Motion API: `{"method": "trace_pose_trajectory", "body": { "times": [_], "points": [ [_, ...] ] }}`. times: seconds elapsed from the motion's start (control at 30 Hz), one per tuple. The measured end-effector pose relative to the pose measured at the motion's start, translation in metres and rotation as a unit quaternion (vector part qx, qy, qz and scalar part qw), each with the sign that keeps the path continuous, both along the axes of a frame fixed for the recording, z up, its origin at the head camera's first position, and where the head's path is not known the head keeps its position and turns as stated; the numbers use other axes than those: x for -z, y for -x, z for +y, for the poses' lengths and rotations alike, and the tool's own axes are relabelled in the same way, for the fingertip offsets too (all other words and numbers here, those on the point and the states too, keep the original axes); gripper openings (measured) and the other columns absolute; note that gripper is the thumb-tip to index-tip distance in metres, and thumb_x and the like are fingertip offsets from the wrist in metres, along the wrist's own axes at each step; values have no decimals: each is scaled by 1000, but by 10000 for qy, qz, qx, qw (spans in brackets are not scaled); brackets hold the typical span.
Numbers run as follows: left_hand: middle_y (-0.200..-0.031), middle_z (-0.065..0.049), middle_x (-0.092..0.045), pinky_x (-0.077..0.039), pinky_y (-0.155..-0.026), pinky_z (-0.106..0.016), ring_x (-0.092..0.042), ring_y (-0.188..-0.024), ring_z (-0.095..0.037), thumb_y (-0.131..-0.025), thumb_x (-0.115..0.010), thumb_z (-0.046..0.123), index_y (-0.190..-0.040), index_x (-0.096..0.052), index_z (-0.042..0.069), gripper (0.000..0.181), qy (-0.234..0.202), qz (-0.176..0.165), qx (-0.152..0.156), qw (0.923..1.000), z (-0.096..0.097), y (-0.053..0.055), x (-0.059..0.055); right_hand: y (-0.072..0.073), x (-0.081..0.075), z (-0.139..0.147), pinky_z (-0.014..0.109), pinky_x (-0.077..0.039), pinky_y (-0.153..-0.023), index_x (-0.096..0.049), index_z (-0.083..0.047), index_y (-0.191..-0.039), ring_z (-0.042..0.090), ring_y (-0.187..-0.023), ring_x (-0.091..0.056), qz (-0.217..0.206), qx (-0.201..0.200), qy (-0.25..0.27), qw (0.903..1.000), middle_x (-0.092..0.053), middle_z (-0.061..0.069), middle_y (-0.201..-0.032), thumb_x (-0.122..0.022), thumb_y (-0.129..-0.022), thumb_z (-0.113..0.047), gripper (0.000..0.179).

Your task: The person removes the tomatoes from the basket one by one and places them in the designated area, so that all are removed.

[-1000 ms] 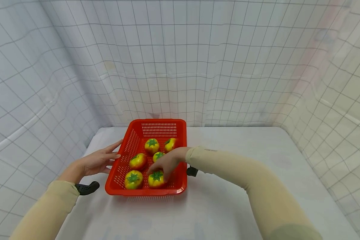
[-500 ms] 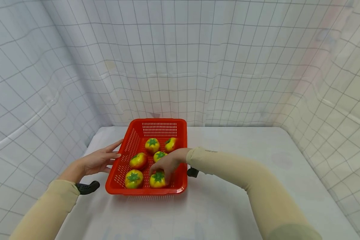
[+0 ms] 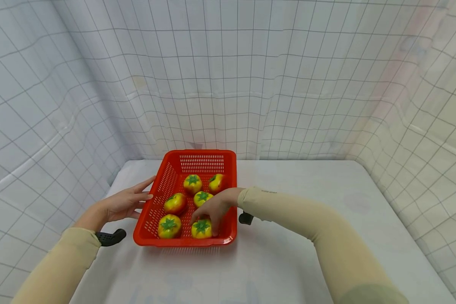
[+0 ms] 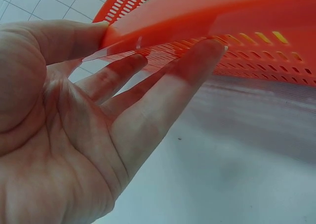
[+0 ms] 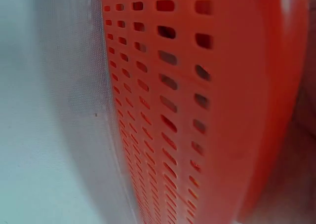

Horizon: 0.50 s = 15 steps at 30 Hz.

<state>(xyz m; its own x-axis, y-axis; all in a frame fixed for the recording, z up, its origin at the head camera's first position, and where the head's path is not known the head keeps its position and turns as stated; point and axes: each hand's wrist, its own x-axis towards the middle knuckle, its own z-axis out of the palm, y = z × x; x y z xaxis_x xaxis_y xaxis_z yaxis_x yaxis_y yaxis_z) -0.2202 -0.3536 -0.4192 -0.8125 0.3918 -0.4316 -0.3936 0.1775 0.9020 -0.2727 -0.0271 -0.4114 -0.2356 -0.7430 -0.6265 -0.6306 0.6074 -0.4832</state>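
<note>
A red perforated plastic basket (image 3: pixel 184 242) stands on the white table, with several yellow-red tomatoes with green star-shaped tops inside. My left hand (image 3: pixel 123 204) is at the basket's left side. In the left wrist view, its thumb meets the rim and its long, nearly straight fingers (image 4: pixel 158 105) touch the perforated wall below. Reaching over the right rim, my right hand (image 3: pixel 214 207) grips the front right tomato (image 3: pixel 201 229) between thumb and fingers. The right wrist view shows mostly the basket's outer wall (image 5: pixel 237 105), with only a blurred bit of the hand.
Left of the gripped fruit sits another tomato (image 3: pixel 169 226). More lie behind it: a tilted one (image 3: pixel 175 204), one by the knuckles (image 3: pixel 203 198) and two at the back. White gridded curtains (image 3: pixel 228 84) surround the table (image 3: pixel 308 177).
My right hand has shifted slightly to the right, and the gripped tomato has moved with it inside the basket. The left hand holds its place at the rim.
</note>
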Motion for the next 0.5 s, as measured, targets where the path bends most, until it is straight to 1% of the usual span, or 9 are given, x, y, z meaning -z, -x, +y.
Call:
{"method": "trace_pose_trajectory", "body": {
  "times": [0.23, 0.37, 0.5],
  "points": [
    [-165, -27, -17, -55, -89, -53, -61, -121, -31, -110, -46, 22, -164, 5, 33, 76, 25, 23, 11, 10000, 0, 2, 1, 1, 1, 2, 26, -57, -78, -51, -48, -145, 14, -123, -40, -158, 98, -127, 9997, -45, -10, -136, -86, -81, -16, 80],
    [-165, -27, -17, -55, -89, -53, -61, -122, -32, -109, -47, 22, -164, 5, 34, 76, 34, 20, 10, 10000, 0, 2, 1, 1, 1, 2, 25, -56, -80, -49, -48, -147, 14, -123, -39, -92, 41, -182, 9998, -44, -9, -138, -85, -82, -16, 81],
    [-165, -27, -16, -55, -90, -53, -61, -122, -32, -109, -47, 23, -164, 5, 34, 77, 22, 2, -9, 10000, -1, 1, 1, 2, 1, 1, 25, -55, -82, -50, -47, -146, 14, -124, -38, -2, -64, -231, 9997, -43, -9, -138, -86, -81, -18, 79]
  ]
}}
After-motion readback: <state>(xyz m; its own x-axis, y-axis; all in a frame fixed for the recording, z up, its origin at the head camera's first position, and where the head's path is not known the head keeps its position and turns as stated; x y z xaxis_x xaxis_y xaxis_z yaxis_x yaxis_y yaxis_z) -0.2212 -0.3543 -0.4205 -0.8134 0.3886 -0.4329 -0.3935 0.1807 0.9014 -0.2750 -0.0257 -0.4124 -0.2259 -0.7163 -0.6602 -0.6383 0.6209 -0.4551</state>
